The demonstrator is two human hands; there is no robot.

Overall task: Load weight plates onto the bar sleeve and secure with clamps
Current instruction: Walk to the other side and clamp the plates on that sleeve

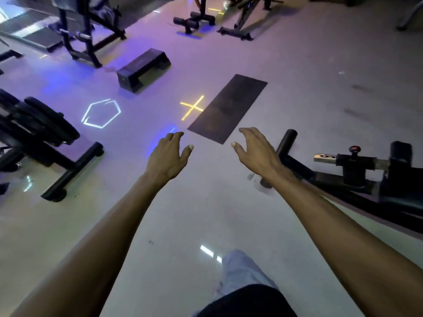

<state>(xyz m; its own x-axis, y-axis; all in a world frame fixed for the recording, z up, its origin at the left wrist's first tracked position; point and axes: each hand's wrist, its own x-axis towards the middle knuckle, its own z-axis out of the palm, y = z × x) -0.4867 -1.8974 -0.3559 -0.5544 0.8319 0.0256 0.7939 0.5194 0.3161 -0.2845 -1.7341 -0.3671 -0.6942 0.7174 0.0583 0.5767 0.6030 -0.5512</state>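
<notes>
The left hand [169, 154] reaches forward over the pale floor [297, 72] with its fingers loosely spread and curled a little, gripping nothing. The right hand [256, 152] is stretched out beside it in the same manner, fingers apart and slightly bent, thumb pointing inward toward the left thumb, also empty; the two hands are near each other but not touching. Both forearms are bare. The weight plates [43, 122] are at the left edge of the head view, dark discs stacked together on a black rack [68, 170] whose foot bar rests on the floor, well apart from either hand. Just beyond the hands a dark rectangular mat [229, 108] lies flat, with a yellow cross of light [192, 107] beside its left edge and a white hexagon of light [101, 113] farther left. A black step platform [143, 69] stands behind those marks. To the right of the right wrist sits a black machine frame [357, 170] with a red-topped knob [354, 149] and a metal bar with holes [325, 157]. More gym equipment stands blurred along the far side. A trouser leg [240, 271] shows at the bottom.
</notes>
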